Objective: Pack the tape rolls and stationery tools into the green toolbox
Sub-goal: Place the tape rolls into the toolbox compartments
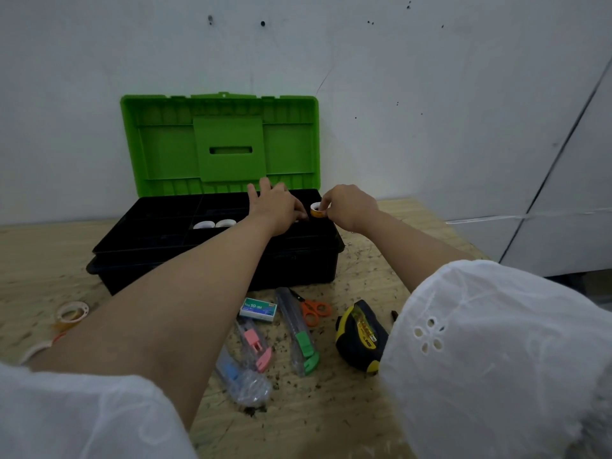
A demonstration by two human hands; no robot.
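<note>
The green toolbox (220, 140) stands open against the wall, its lid upright over a black tray (159, 226). Two white tape rolls (214, 223) lie in a middle tray compartment. My right hand (349, 207) pinches a small tape roll (317, 210) with a yellow side above the tray's right end. My left hand (273, 207) hovers beside it, fingers spread, fingertips pointing down into the tray near the roll. On the table in front lie a staples box (258, 309), orange scissors (313, 312), green cutter (302, 336), pink cutter (255, 342), blue cutter (236, 376) and tape measure (359, 337).
A clear tape roll (71, 312) and a white-and-red roll (38, 348) lie at the left of the wooden table (364, 270). A small dark object (394, 316) sits by my right sleeve. The white wall is right behind the toolbox.
</note>
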